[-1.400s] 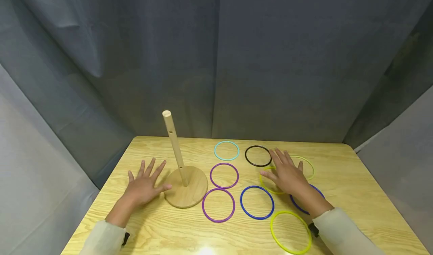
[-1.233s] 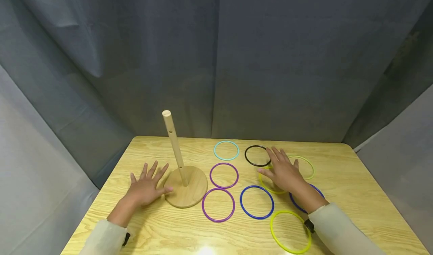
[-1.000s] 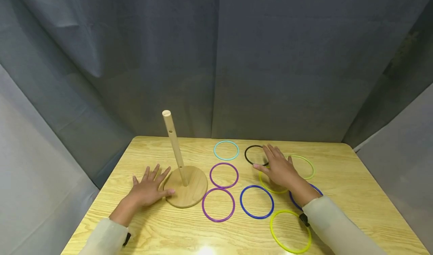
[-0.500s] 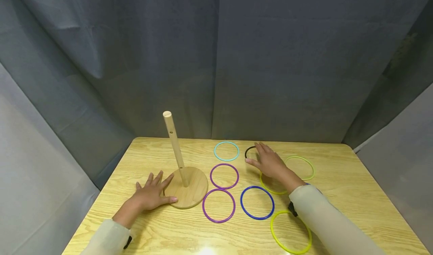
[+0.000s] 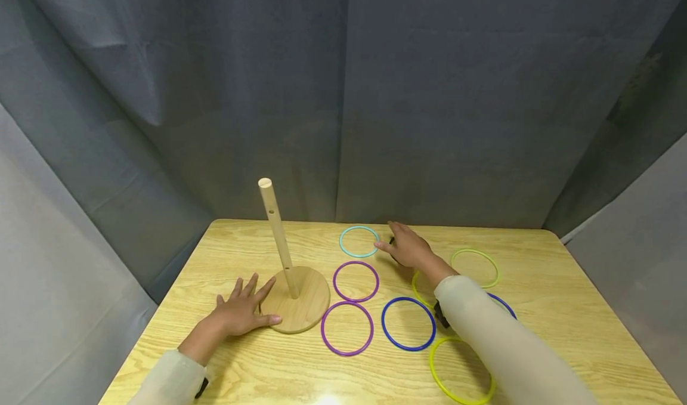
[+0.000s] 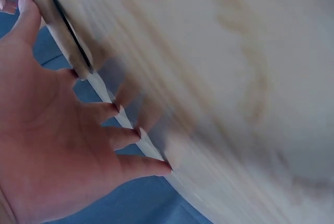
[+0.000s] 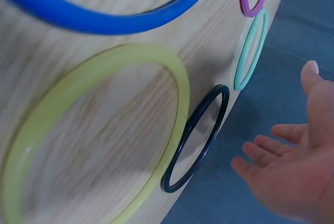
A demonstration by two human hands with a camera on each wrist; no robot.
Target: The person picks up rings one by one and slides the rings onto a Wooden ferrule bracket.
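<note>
Reaching farther across the counter [image 5: 563, 286] than a second earlier, the right hand [image 5: 409, 251] has travelled from the yellow rings toward the far edge and now hovers over the black ring [image 7: 197, 137], which it all but hides in the head view; its fingers [image 7: 261, 145] are spread and relaxed, grasping nothing, and the wrist view shows them clear of the ring. The left hand [image 5: 243, 311] has slid a little closer to the wooden peg stand [image 5: 294, 297] and lies flat with straight fingers [image 6: 117, 138], its thumb touching the rim of the round base. By the look of things the work has barely begun: the upright peg [image 5: 276, 232] is bare and every ring lies flat on the counter. The black ring, thin, dark and glossy, lies near the far edge, just beside the teal ring [image 5: 359, 241] and close to a yellow ring [image 7: 99, 130]. Two purple rings [image 5: 355, 281] sit nearest the stand, a blue ring [image 5: 408, 324] lies in front of them, and further yellow rings [image 5: 475, 267] and a second blue one are spread to the right, partly under the pale sleeve [image 5: 499, 345].
</note>
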